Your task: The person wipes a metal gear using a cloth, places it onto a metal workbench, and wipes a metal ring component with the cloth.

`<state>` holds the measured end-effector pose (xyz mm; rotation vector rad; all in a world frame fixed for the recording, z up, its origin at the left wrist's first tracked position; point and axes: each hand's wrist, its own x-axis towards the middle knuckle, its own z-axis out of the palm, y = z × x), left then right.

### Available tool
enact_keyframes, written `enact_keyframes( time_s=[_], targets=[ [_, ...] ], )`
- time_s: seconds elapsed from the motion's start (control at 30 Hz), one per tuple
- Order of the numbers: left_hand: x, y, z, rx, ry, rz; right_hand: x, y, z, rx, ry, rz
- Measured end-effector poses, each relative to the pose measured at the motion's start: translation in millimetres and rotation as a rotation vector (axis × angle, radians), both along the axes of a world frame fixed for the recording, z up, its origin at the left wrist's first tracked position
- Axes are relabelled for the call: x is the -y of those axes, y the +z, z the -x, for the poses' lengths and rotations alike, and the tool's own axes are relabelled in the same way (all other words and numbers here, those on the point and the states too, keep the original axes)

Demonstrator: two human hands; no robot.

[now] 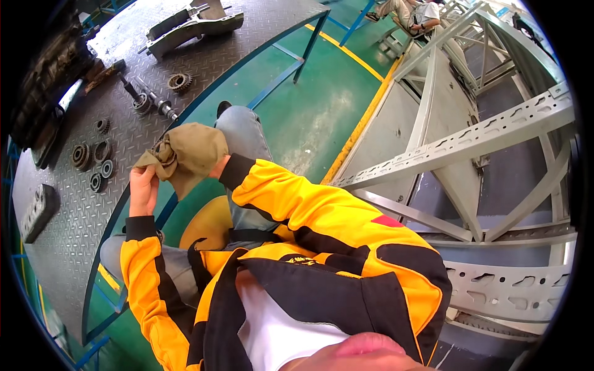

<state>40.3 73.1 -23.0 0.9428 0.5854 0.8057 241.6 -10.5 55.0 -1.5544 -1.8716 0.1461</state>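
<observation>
A brown cloth (pixel 197 146) is bunched between my two hands, above my lap and beside the table edge. My left hand (pixel 145 185) pinches its near left end between thumb and fingers. At the cloth's right side is my right hand (pixel 220 168), its fingers mostly hidden under the folds. Within the bunched part a dark rounded shape shows; whether it is a metal part or just a fold, I cannot tell. Just beyond the cloth, a splined gear shaft (pixel 160 103) and a gear (pixel 180 82) lie on the steel tabletop (pixel 134 169).
Several gears and rings (pixel 80 156) lie at the table's left, near a metal block (pixel 38 213). A large engine-like assembly (pixel 48 74) and a metal housing (pixel 195 28) stand farther back. Grey metal racking (pixel 457 134) rises on my right. A person (pixel 420 21) sits in the distance.
</observation>
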Motion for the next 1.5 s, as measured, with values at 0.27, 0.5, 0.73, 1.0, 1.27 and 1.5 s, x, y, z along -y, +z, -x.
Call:
enact_keyframes(
  time_s=[0.27,0.5,0.73,1.0,1.27,1.5],
  targets=[
    [12,9,-6,0.043,-0.116,0.017,-2,-1,-4,-0.031,0.024,0.082],
    [31,41,-17,-0.230,-0.021,-0.269,-12,-29,-9,0.017,0.035,-0.160],
    [63,64,-26,-0.246,0.059,-0.307,-1,-5,-18,0.026,0.164,-0.036],
    [65,55,-66,-0.177,0.072,-0.284,2,-25,-48,-0.025,0.127,-0.019],
    [57,83,-126,-0.171,-0.044,-0.284,25,-16,-80,-0.380,0.064,-0.237],
    [40,85,-145,-0.272,-0.129,-0.330,21,-62,-79,-1.123,0.311,-0.105]
  ],
)
